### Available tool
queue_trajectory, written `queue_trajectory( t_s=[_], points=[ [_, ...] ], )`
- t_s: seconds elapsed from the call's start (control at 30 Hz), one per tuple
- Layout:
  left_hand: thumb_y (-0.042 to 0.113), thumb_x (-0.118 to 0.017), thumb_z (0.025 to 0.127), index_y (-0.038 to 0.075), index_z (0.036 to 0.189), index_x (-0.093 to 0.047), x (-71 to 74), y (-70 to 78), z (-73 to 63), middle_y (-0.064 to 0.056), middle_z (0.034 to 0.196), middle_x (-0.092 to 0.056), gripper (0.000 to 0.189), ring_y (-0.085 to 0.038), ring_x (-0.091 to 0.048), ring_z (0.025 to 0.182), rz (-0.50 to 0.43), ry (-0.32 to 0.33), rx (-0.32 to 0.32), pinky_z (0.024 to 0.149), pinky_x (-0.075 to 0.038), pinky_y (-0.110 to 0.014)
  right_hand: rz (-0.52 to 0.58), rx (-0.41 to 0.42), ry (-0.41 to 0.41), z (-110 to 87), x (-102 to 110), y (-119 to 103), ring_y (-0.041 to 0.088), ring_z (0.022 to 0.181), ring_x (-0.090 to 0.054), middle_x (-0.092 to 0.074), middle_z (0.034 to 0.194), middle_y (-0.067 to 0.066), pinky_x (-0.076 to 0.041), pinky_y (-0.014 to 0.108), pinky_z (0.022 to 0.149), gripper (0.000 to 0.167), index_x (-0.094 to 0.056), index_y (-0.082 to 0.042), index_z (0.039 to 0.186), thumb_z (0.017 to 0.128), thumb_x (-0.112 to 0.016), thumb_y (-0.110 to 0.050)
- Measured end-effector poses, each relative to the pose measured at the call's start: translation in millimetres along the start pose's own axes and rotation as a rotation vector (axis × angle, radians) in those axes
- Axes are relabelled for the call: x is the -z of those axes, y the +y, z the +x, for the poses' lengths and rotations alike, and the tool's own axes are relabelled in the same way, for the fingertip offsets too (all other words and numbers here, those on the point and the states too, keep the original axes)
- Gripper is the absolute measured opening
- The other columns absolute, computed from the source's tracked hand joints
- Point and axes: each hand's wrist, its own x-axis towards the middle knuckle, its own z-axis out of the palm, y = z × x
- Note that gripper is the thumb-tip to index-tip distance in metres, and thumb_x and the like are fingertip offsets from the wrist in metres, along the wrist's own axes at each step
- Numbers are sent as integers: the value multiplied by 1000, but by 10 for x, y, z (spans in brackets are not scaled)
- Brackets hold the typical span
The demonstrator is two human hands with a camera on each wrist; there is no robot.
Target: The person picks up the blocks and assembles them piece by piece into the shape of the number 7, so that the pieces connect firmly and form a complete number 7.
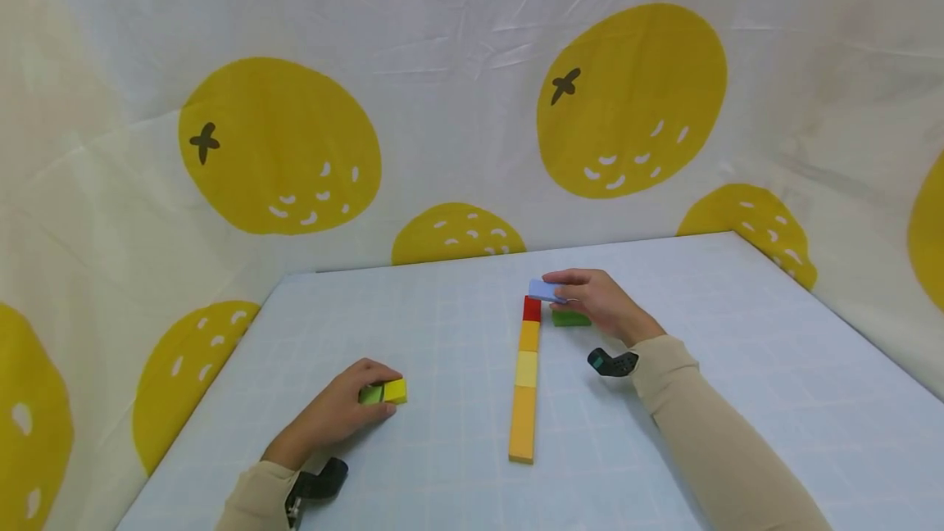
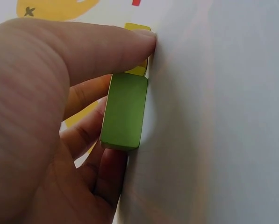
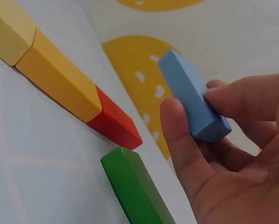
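Note:
My right hand (image 1: 601, 301) holds a light blue block (image 3: 190, 93) between thumb and fingers, raised off the table by the far end of a row of blocks. That row runs from a long orange block (image 1: 522, 424) through a pale yellow block (image 1: 526, 369) and an orange-yellow block (image 1: 528, 336) to a red block (image 1: 532, 308). Beside the red end, below my right hand, lies a dark green block (image 3: 134, 186). On the left, my left hand (image 1: 342, 404) pinches a yellow block (image 1: 395, 391) at the table surface. A light green block (image 2: 125, 112) sits against it, inside the hand.
The table (image 1: 457, 482) has a pale grid-patterned cover. Behind it hangs a white cloth (image 1: 457, 129) printed with large yellow fruit. A dark wrist camera (image 1: 612, 363) sits by the right cuff and another dark wrist camera (image 1: 320, 482) by the left.

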Motion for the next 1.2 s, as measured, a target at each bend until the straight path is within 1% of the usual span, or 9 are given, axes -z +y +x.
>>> queue_trajectory(
  t_s=[0.13, 0.2, 0.3, 0.43, 0.6, 0.7, 0.83, 1.03, 1.2],
  points=[
    [28, -79, 87, 24, 122, -70, -7, 0, -1, 4, 121, -58, 37, -17, -53, 111, -1, -2, 20, 100, -42, -48, -19, -17, 24, 12, -13, 3, 37, 121, -55, -45, 144, 19, -47, 41, 101, 36, -60, 1, 135, 100, -57, -7],
    [27, -79, 87, 24, 122, -70, -10, -2, 2, 4, 121, -58, 37, -18, -53, 111, -3, 1, 13, 100, -42, -48, -29, -34, 41, 16, -11, 6, 36, 120, -57, -45, 144, 17, -46, 41, 102, 36, -61, -2, 136, 100, -60, -9],
    [26, -79, 87, 23, 123, -69, -11, 1, 10, 2, 122, -57, 37, -19, -53, 111, -4, 2, -5, 100, -42, -49, -28, -63, 60, 24, -5, 1, 33, 119, -58, -45, 143, 15, -46, 41, 103, 39, -60, -5, 137, 99, -63, -10],
    [28, -79, 87, 23, 123, -69, -25, 0, 3, 1, 123, -57, 37, -20, -53, 112, -9, -7, -2, 100, -42, -49, -26, -95, 72, 46, 5, 18, 32, 119, -57, -46, 143, 15, -47, 40, 102, 41, -59, -7, 138, 97, -67, -9],
    [27, -79, 87, 24, 123, -69, -34, 3, -2, 3, 121, -57, 37, -18, -53, 112, -2, 3, 10, 100, -42, -48, -63, -109, 82, 95, 7, 35, 31, 119, -59, -45, 143, 14, -47, 39, 102, 40, -59, -11, 138, 98, -65, -13],
    [27, -79, 87, 24, 123, -69, -23, 5, 9, 4, 121, -58, 37, -18, -53, 111, 1, 8, 7, 100, -43, -48, -57, -112, 105, 139, 15, 26, 30, 118, -59, -47, 141, 14, -48, 38, 101, 40, -58, -11, 137, 98, -66, -14],
    [27, -78, 88, 22, 124, -69, -5, -2, 15, 2, 122, -57, 37, -19, -53, 111, 0, 4, -10, 99, -43, -48, -47, -104, 134, 202, 25, 18, 31, 116, -60, -48, 138, 16, -47, 37, 101, 41, -57, -7, 136, 97, -67, -14],
    [28, -78, 89, 22, 124, -68, -5, 2, 22, 2, 123, -57, 37, -20, -53, 113, -1, 1, -21, 100, -42, -49, -109, -132, 137, 279, 43, 10, 29, 116, -61, -53, 135, 14, -43, 40, 106, 38, -59, -10, 135, 98, -66, -15],
    [27, -78, 88, 22, 124, -69, -19, -3, 11, 2, 123, -57, 37, -20, -53, 113, -5, 9, -22, 100, -42, -49, -168, -112, 124, 345, 38, 27, 30, 115, -60, -55, 133, 15, -40, 42, 108, 39, -59, -10, 137, 98, -65, -16]
  ],
)
